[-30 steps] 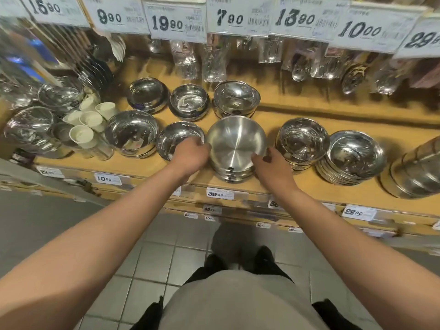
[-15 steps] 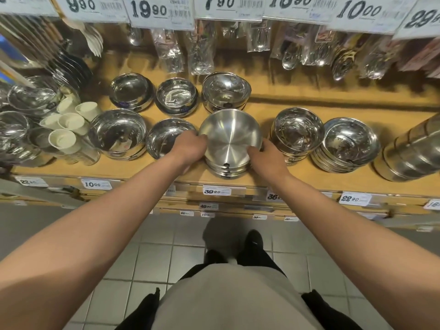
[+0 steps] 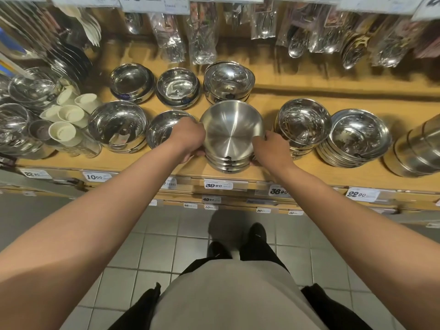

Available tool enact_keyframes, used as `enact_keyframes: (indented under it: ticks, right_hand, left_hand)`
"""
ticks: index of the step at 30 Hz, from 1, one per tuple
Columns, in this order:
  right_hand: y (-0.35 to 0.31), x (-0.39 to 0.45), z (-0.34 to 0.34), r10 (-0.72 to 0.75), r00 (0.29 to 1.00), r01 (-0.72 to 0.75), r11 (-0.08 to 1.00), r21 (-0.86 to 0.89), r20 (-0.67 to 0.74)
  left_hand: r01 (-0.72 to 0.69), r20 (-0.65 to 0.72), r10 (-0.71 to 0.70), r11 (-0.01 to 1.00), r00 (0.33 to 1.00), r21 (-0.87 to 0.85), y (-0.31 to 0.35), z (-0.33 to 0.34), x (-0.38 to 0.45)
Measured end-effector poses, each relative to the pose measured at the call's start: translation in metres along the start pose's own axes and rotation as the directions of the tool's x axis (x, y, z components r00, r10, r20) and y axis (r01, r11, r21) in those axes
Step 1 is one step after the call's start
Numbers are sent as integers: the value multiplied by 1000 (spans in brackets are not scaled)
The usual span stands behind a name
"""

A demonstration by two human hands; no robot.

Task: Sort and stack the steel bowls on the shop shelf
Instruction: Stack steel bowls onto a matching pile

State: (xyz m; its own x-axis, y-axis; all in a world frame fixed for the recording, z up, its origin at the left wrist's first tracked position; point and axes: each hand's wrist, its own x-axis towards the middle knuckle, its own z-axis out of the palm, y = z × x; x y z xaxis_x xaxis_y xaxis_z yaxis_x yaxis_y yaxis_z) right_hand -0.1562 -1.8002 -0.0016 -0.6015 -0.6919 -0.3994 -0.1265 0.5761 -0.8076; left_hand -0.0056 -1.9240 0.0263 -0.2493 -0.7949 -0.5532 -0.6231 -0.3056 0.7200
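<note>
A stack of brushed steel bowls [image 3: 232, 129] stands at the front middle of the wooden shelf [image 3: 297, 172]. My left hand [image 3: 188, 139] grips its left side, with the thumb over the top bowl's rim. My right hand [image 3: 271, 146] grips the right side, fingers curled round the rim. Polished bowls stand around it: a single bowl [image 3: 162, 129] partly behind my left hand, a larger bowl [image 3: 117, 126] further left, a stack [image 3: 303, 122] to the right, and another stack [image 3: 357, 136] beyond that. Behind them stand three more bowls [image 3: 177, 88].
White plastic cups [image 3: 69, 115] and glass bowls [image 3: 31, 86] crowd the shelf's left end. A steel canister [image 3: 416, 151] lies at the right end. Bagged spoons and ladles [image 3: 297, 39] hang above the shelf's back. Price tags line the front edge; tiled floor lies below.
Both hands have closed in more tightly on the brushed stack's sides. The view has shifted closer and a little lower on the shelf. The stack stays at the same spot.
</note>
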Motion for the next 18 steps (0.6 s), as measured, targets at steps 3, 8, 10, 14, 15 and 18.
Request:
enact_keyframes:
  ticks: [3,8,10,14,15,18]
  right_hand:
    - [1,-2,0,9,1000,-9,999,46,9]
    - [0,-4,1,14,1000,-15,999,48,10]
    - [0,-4,1,0,1000,-1,999,47,2]
    - [0,-4,1,-13,1000,13,998,54,-6]
    - [0,-4,1,-7,1000,7,998,64,-2]
    - [-1,-4,0,9,1000,-9,999,53,5]
  left_hand:
    - [1,-13,-1,999,1000,35,2,-2,0]
    - [-13,-19,14,997,1000,70,3,-2,3]
    - [-21,-21,22,998,1000,63,0,-1,4]
    - [-25,-18,25,999,1000,25,-4,-1,6]
    - [-23,-16,23,999,1000,22,-5,-1,7]
    - [-7,30,7,1000,1000,7,-5,2,6]
